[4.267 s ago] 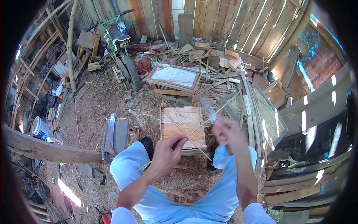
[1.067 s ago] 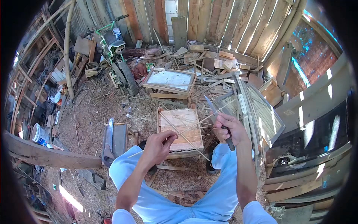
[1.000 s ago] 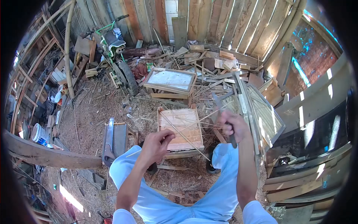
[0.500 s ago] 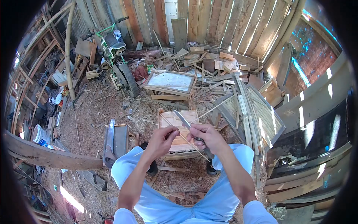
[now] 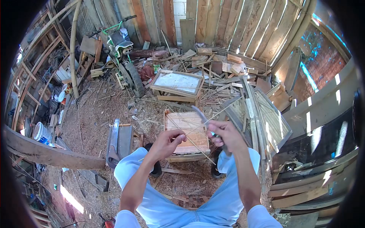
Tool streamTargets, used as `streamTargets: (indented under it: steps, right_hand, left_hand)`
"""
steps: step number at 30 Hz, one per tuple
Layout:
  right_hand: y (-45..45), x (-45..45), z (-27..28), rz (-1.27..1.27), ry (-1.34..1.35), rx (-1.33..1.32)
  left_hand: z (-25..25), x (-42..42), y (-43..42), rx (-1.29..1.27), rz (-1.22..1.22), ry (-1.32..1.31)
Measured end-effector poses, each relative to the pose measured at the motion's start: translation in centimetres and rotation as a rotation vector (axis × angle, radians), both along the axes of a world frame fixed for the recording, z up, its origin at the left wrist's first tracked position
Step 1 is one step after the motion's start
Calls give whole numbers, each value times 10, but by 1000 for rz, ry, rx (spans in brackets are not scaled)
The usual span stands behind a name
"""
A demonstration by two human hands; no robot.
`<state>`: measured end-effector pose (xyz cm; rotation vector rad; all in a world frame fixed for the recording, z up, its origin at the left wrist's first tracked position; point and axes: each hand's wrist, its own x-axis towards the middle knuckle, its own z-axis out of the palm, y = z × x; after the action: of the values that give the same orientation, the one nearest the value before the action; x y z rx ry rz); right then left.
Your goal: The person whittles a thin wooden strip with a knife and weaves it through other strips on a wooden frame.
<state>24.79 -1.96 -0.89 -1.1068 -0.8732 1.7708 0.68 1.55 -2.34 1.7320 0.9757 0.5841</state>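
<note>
In the head view my left hand (image 5: 170, 143) is closed in a pinch around a thin wooden stick (image 5: 222, 111), which runs up to the right past the knife. My right hand (image 5: 224, 136) grips a knife (image 5: 199, 114) by its dark handle, the blade pointing up and left close to the stick. Whether blade and stick touch I cannot tell. Below both hands, between my knees, sits a low wooden crate (image 5: 186, 121) with a slatted top. A second thin stick (image 5: 197, 146) slants across that top.
Left of my knee, a handsaw (image 5: 113, 138) rests on a small dark-topped stool (image 5: 125, 141). Ahead are a framed white panel (image 5: 176, 82), a scrap-wood pile (image 5: 228, 70) and a green motorbike (image 5: 123, 57). Boards and a slatted panel (image 5: 270, 117) lean at the right.
My right hand has moved right with the knife, away from my left hand, and the blade is lower. My left hand keeps its pinch. The whole view has shifted slightly.
</note>
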Motion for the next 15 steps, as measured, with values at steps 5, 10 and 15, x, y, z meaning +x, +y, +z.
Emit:
streamTargets:
  steps: [5, 10, 15]
  right_hand:
    - [6, 11, -1, -34, 70, 1]
    - [10, 36, -4, -88, 170, 12]
    - [14, 57, -5, -219, 158, 4]
  left_hand:
    - [8, 1, -1, -69, 16, 48]
    - [-2, -10, 3, -54, -31, 45]
    - [0, -19, 9, 4, -41, 43]
